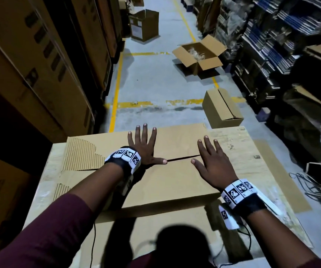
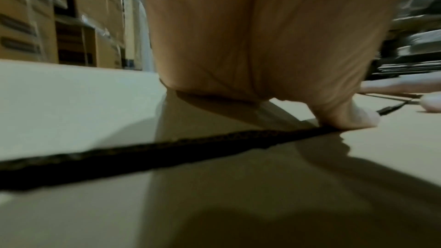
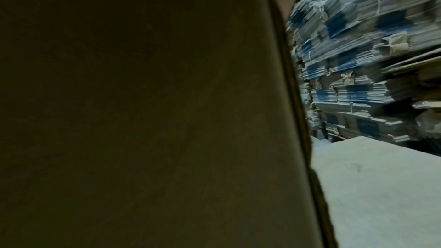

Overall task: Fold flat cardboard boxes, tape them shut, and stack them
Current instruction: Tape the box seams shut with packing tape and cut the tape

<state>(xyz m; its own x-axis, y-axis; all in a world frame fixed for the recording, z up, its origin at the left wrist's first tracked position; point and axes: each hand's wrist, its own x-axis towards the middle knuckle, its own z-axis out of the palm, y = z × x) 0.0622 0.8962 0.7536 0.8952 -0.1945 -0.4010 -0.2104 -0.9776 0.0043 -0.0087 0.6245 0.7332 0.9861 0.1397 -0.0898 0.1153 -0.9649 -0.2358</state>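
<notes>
Box [image 1: 167,182] sits on desk [image 1: 252,151], top flaps shut, seam [image 1: 182,158] between them untaped. Left hand [image 1: 143,147] and right hand [image 1: 211,165] spread flat, pressing a flap each beside the seam. Likely light, stiff, flaps springy; grip the side edges. Open box [image 1: 200,55] on floor beyond.

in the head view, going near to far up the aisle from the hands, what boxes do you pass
Left hand and right hand flat on the folded box → closed small box on the floor → open box with flaps spread → tall upright box farthest off.
</notes>
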